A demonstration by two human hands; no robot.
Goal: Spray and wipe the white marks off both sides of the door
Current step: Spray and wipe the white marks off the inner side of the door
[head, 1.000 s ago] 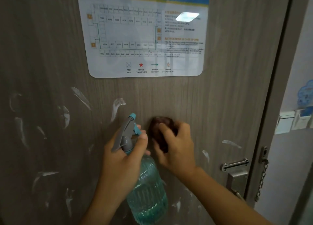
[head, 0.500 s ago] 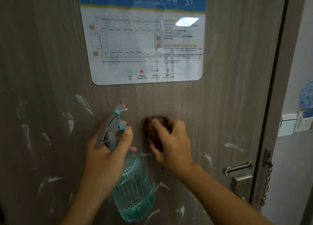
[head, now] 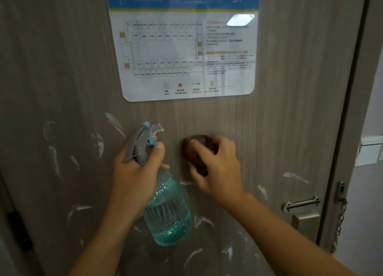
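Observation:
A grey wood-grain door (head: 290, 89) fills the head view, streaked with white marks (head: 53, 157) on its left side and lower middle. My left hand (head: 134, 180) grips the neck of a teal ribbed spray bottle (head: 167, 213) with a grey trigger head, its nozzle pointing up at the door. My right hand (head: 215, 165) holds a dark brown cloth (head: 196, 149) bunched under its fingers and presses it against the door, just right of the bottle. More white smears (head: 295, 177) lie right of that hand.
An evacuation plan sign (head: 186, 47) is stuck on the door above my hands. At the lower right are a metal latch (head: 301, 203), the handle plate (head: 305, 219) and a door chain (head: 338, 217) on the frame. Beyond the frame is a pale wall with a switch panel (head: 371, 151).
My right hand has rubbed the cloth slightly up and sideways on the door. The view has tilted up, showing more of the sign. The left hand keeps hold of the bottle.

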